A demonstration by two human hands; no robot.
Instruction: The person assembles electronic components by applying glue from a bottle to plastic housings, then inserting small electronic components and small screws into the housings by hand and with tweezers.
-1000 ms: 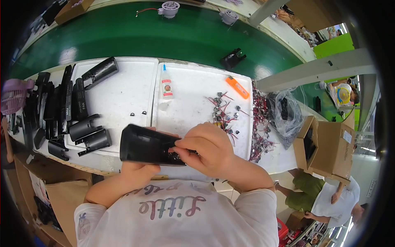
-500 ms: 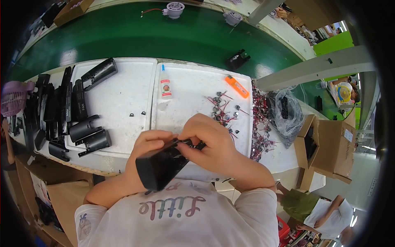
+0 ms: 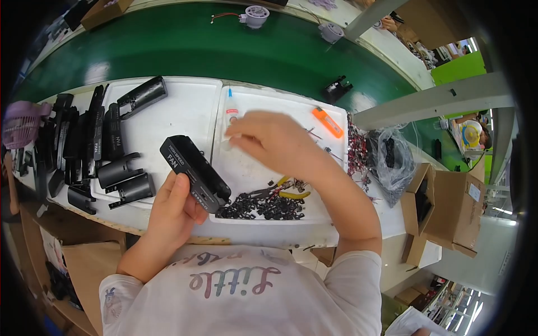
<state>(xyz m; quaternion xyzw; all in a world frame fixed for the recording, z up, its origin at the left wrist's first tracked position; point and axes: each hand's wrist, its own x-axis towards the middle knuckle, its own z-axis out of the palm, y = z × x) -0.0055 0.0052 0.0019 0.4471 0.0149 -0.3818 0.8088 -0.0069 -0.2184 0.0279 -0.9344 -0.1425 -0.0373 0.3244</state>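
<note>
My left hand point(image 3: 176, 203) is closed around a black plastic fan handle shell point(image 3: 193, 173), which is tilted with its open hollow side facing right. My right hand point(image 3: 272, 140) is over the right white tray, its thumb and fingers bent but apart. Its fingertips overlap the lower part of a small white bottle with a blue tip point(image 3: 231, 106) and partly hide it. Whether they touch it does not show. Below this hand lie pliers with yellow handles point(image 3: 291, 195) and a heap of small black parts point(image 3: 263, 208).
Several black shells point(image 3: 131, 190) crowd the left tray and the table's left end, by a purple fan point(image 3: 23, 126). An orange tool point(image 3: 328, 122) and small wired parts point(image 3: 357, 148) lie right, near a plastic bag point(image 3: 386, 157) and cardboard boxes point(image 3: 454, 207). A green belt point(image 3: 168, 45) runs behind.
My hands have parted. The left has turned the shell, printed side up, and holds it alone. My right hand has left the shell and moved forward to the bottle, uncovering pliers and black parts.
</note>
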